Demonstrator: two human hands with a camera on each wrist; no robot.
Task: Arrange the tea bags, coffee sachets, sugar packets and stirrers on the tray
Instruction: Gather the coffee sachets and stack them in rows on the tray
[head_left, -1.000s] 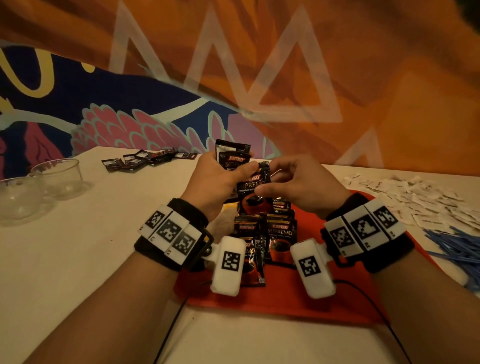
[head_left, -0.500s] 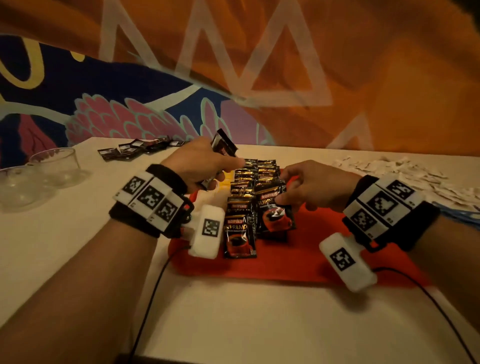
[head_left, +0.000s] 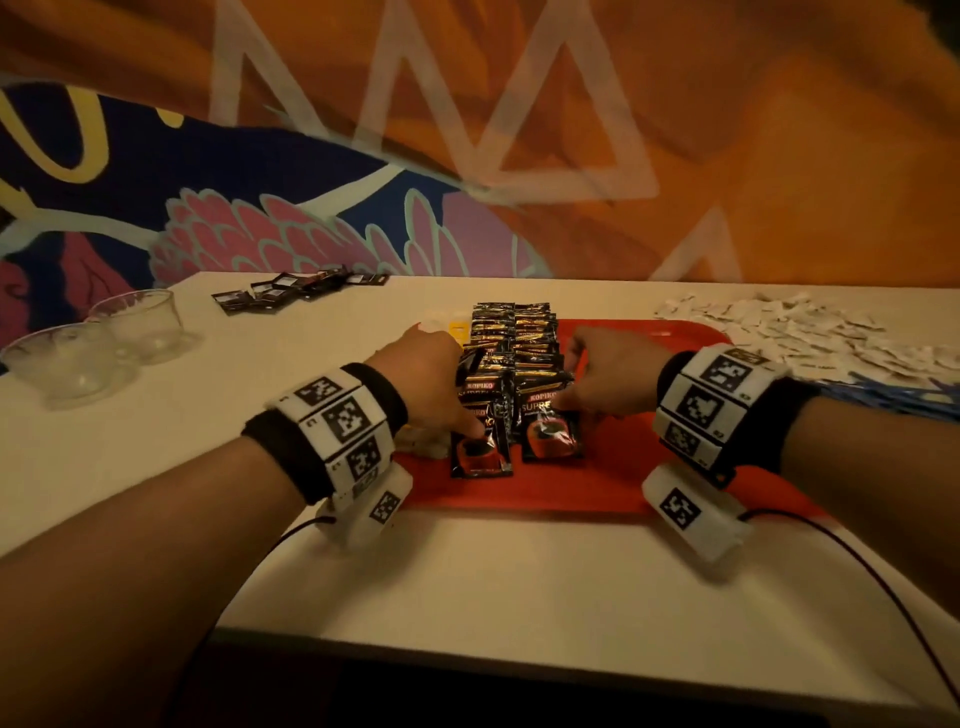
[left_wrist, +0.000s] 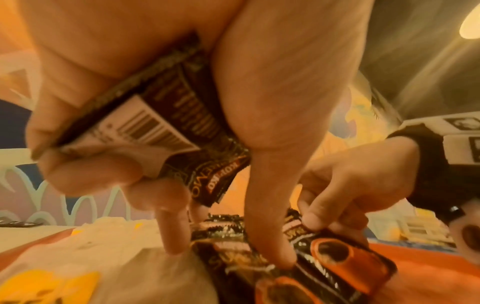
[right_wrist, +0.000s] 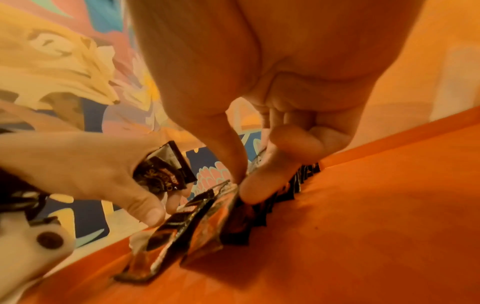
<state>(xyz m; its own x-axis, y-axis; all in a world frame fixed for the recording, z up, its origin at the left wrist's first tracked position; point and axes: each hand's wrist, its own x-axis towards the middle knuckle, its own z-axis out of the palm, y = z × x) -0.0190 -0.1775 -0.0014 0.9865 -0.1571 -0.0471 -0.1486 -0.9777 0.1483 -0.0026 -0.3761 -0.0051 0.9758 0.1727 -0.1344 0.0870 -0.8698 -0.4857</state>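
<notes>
Reaching forward over a white table (head_left: 519, 571), two bare forearms wear black wristbands with white coded markers. A red tray (head_left: 597, 488) lies just ahead of them. On it, black coffee sachets (head_left: 511, 343) lie in two overlapping rows that run away from the viewer; the exact count in each row cannot be told, as they overlap closely.

At the near end of the left row, the left hand (head_left: 426, 379) presses its thumb and a fingertip down on the front sachet (head_left: 480, 447). The left wrist view shows the other fingers curled round a small bundle of spare sachets (left_wrist: 166, 123), held against the palm with a barcode facing out; at least two are in the bundle. The right hand (head_left: 613, 379) pinches the top edge of the front sachet of the right row (head_left: 548, 431) between thumb and fingers, the remaining fingers tucked in.

Left of the rows, pale packets with yellow tags (left_wrist: 52, 283) lie on the tray, touching the left fingertip.

Farther off, two clear glass bowls (head_left: 104, 338) stand at the table's left edge. Beyond them lies a loose cluster of dark packets (head_left: 291, 288). On the right, a wide scatter of white sugar packets (head_left: 779, 332) lies near a bundle of blue stirrers (head_left: 893, 395). A painted orange and blue wall (head_left: 467, 156) rises behind.
</notes>
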